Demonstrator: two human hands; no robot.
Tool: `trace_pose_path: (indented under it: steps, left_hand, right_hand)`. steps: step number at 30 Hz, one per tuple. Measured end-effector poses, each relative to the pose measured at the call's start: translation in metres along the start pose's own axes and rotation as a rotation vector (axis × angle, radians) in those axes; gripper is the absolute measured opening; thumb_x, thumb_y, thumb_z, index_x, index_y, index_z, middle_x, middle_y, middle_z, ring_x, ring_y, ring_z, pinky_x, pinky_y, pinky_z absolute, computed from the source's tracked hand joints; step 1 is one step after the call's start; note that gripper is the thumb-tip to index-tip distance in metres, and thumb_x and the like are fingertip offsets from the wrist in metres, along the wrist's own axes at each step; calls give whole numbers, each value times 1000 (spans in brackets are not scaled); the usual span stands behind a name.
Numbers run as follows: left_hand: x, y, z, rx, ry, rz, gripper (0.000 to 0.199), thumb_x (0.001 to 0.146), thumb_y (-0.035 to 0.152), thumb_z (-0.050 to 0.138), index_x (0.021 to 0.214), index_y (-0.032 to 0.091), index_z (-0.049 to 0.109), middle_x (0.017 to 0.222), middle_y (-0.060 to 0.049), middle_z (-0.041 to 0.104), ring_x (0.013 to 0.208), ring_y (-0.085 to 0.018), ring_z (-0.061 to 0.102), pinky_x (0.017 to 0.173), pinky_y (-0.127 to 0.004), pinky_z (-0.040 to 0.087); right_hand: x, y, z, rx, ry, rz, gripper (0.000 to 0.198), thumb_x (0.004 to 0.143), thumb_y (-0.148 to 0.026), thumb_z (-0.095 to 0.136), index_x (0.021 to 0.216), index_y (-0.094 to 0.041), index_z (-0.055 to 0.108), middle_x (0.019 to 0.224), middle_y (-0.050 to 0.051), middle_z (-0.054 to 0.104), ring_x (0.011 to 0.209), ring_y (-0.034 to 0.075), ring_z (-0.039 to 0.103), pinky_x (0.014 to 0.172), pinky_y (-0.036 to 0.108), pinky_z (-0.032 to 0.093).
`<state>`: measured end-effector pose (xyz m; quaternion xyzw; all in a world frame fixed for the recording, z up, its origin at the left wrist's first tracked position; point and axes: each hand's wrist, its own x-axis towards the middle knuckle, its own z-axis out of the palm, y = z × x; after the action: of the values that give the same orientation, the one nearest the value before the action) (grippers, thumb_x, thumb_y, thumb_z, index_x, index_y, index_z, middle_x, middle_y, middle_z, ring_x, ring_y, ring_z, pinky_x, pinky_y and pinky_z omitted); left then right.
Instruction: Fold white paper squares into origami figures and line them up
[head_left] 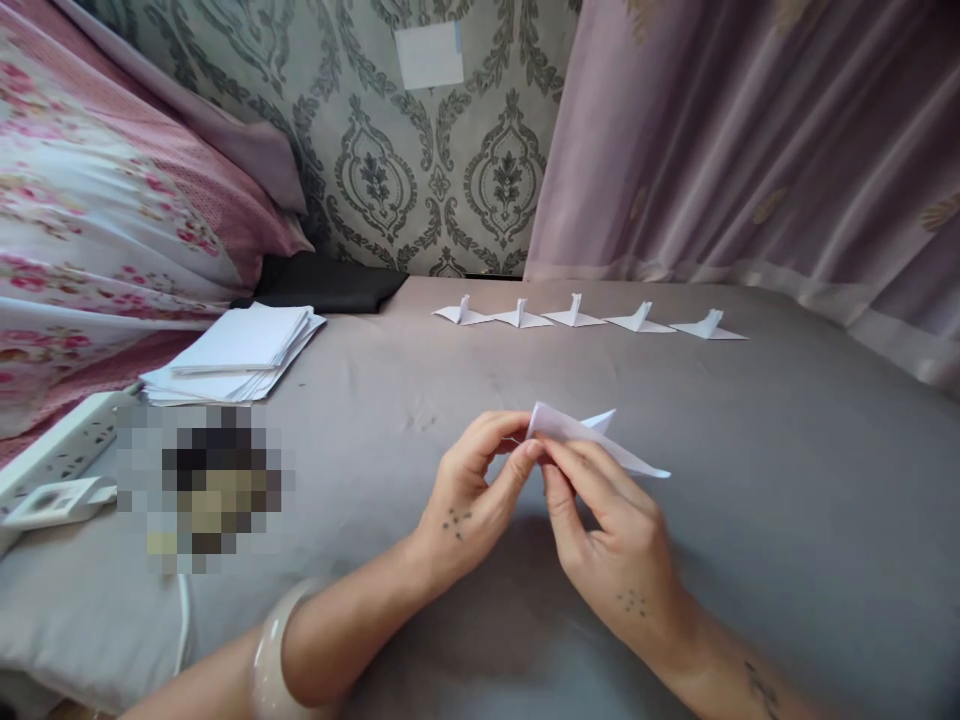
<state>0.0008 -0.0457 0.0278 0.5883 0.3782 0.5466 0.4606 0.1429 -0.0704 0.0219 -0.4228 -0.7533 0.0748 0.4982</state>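
Observation:
Between my two hands is a folded piece of white paper [592,440], raised above the grey cloth, with a flap sticking up and a long point toward the right. My left hand [480,490] pinches its left end between thumb and fingers. Close beside it, my right hand [607,510] grips the lower edge, fingertips near the left thumb. The fingers partly cover the near side of the paper. Farther back stands a row of several folded white paper figures [574,314], each with flat wings and an upright middle part.
A stack of white paper sheets [240,345] lies at the left, near a black folded item [330,285]. At the left edge are a white power strip [67,450] and a plugged-in charger [60,500] with a cable. A pixelated patch hides something beside them. Curtains hang behind.

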Motion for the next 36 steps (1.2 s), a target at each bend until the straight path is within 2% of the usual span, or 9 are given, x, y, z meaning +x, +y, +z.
trace_pose_path:
  steps: [5,11,15,17,19,21,25,31,36]
  left_hand:
    - [6,4,-2,-149,76,-178,11,79,27,72,86,19,75,83,-2,70,78,-16,63,74,-27,51]
    - [9,2,-2,-216,137,-254,9,73,26,77,78,19,75,75,-1,69,71,-14,59,69,-26,48]
    - [10,-3,-4,-258,149,-339,15,75,31,76,76,17,74,68,0,64,64,-10,53,64,-23,43]
    - [11,-5,-5,-281,153,-379,18,75,34,76,77,16,73,71,-1,65,66,-10,53,64,-23,43]
    - [12,-6,-6,-295,174,-410,19,74,34,77,76,16,72,73,-2,65,67,-10,54,64,-22,42]
    - [14,-7,-8,-295,206,-431,21,73,35,77,76,15,72,73,-2,65,68,-10,54,65,-22,43]
    - [20,-11,-13,-304,243,-434,24,72,38,78,81,15,74,77,-2,66,71,-11,57,69,-23,45]
    - [22,-19,-16,-319,248,-439,28,71,40,78,84,15,74,77,-2,66,68,-10,56,67,-23,47]
    - [20,-19,-13,-335,198,-468,29,70,39,79,83,15,72,74,-1,65,65,-9,55,62,-22,44]
  right_hand:
    - [-1,-1,0,-49,-28,-49,44,87,-2,53,126,-20,59,108,9,66,102,18,65,90,32,54]
    - [1,-9,-3,-65,-51,-76,36,87,-2,53,118,-18,60,104,8,68,99,17,65,89,30,54]
    - [6,-15,-16,-97,62,-72,30,85,-4,57,108,-22,64,89,3,69,79,14,66,73,26,54]
    - [12,-14,-26,-199,131,-49,25,84,-7,60,103,-23,66,88,3,70,78,16,65,73,30,53]
    - [18,-10,-36,-291,123,-18,18,84,-16,63,100,-23,67,91,5,70,81,19,66,78,35,52]
    - [22,-3,-45,-289,61,72,15,87,-25,61,100,-24,67,95,5,70,84,20,66,78,35,53]
    - [23,5,-58,-189,-209,218,25,88,-36,61,111,-28,63,100,1,70,89,17,67,78,30,54]
    - [12,3,-51,-140,-550,29,37,89,-27,60,126,-33,54,121,0,64,112,19,59,95,35,50]
    - [9,0,-45,-77,-615,11,40,90,-29,60,128,-32,50,124,1,62,114,18,57,97,34,49]
